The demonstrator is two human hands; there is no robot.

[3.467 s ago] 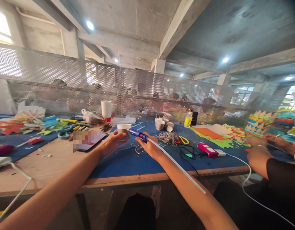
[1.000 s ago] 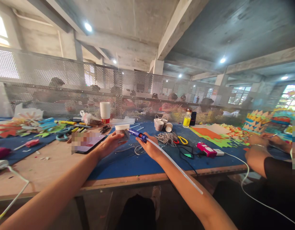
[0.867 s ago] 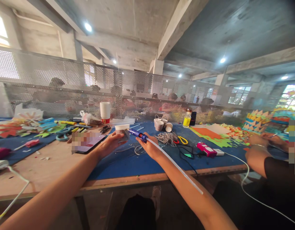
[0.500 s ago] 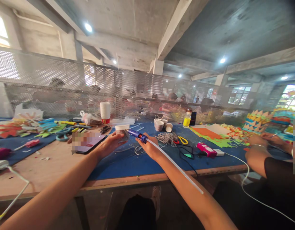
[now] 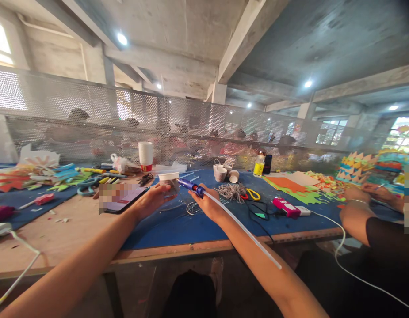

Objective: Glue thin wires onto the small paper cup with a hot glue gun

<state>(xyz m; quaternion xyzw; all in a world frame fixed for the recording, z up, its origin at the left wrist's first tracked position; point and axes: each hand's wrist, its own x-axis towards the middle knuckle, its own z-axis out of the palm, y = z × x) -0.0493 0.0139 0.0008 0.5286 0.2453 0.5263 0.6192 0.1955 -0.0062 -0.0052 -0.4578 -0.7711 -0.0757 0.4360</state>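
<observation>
Gripping a paper cup (image 5: pixel 169 176), the left hand (image 5: pixel 155 198) curls its fingers around the near side, holding it roughly upright above the blue mat (image 5: pixel 158 230), its pale rim uppermost and its lower part greyish. The right hand (image 5: pixel 206 206) is closed around a blue glue gun (image 5: pixel 192 187), whose nozzle points left at the cup's side, just below the rim; whether the tip touches the wall is too small to tell. A long translucent glue stick (image 5: pixel 246 229) runs out of the back of the gun and slants down over the right forearm. Left of the cup, a phone (image 5: pixel 133 201) lies at an angle near the left wrist, with teal-handled scissors (image 5: pixel 87 187) and some markers (image 5: pixel 109 179) beyond it. A tall stack of white cups (image 5: pixel 145 154) stands behind, near a crumpled plastic bag (image 5: pixel 121 164). To the right of the gun, a loose heap of grey cord (image 5: pixel 231 192) lies beside a yellow scissor handle (image 5: pixel 254 194), and several small greyish cups (image 5: pixel 220 172) sit behind it, one tipped on its side. Farther right are a bottle with a yellow label (image 5: pixel 258 167), orange and green paper sheets (image 5: pixel 288 187), and a pink device (image 5: pixel 286 207). At the right edge, a co-worker's hands (image 5: pixel 356 194) are near a zigzag-edged paper piece (image 5: pixel 355 168).
</observation>
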